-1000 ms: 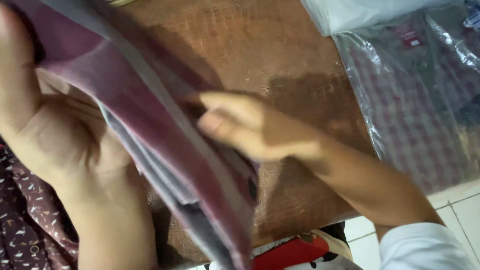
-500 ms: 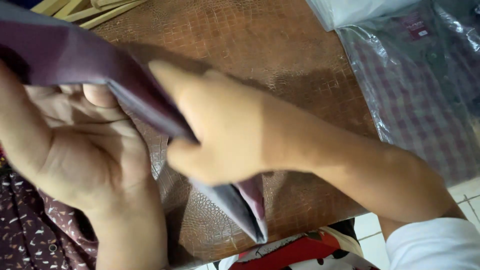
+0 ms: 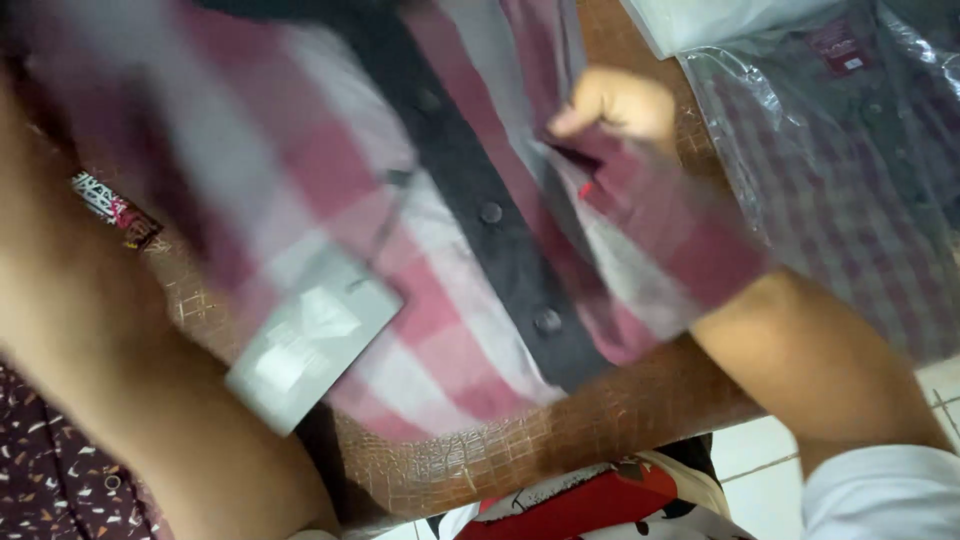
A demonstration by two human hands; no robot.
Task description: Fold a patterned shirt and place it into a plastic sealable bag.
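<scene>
Brown bumpy leather is covering the table (image 3: 600, 420), and white floor tiles are showing past its edge. One checked shirt (image 3: 470, 230) — red, grey and white, with a dark button strip — is hanging open over the table. One grey paper tag (image 3: 310, 345) is dangling from it. The right hand (image 3: 615, 105) is pinching the cloth near the top with its fingers together. The left hand is hiding behind the shirt — I cannot tell about its fingers. One more shirt in a clear plastic bag (image 3: 850, 180) is lying at the right.
</scene>
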